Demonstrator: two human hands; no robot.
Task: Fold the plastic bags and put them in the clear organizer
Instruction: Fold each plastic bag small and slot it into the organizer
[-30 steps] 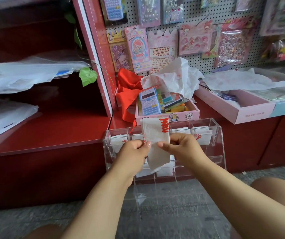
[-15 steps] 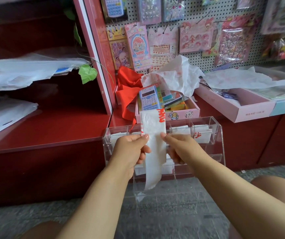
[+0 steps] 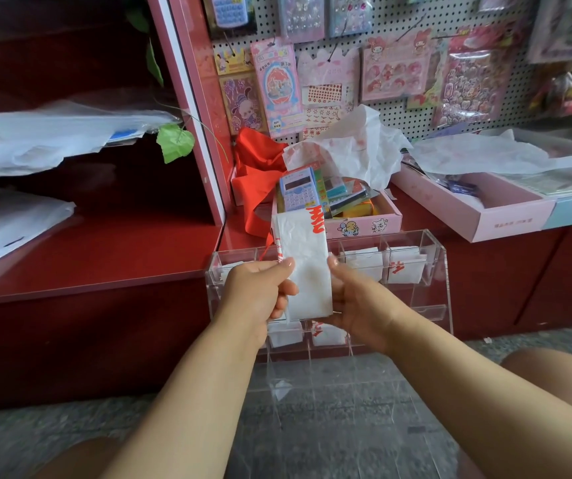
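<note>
Bare arms, bare knees, no jewellery in sight

Left hand and right hand have short, plain nails; forearms are sleeveless right up to the frame edge.

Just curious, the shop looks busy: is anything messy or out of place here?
Yes. Crumpled white plastic bags and a red bag lie heaped over the pink cardboard box of stationery, unfolded, unlike the folded white bags in the clear organizer.
</note>
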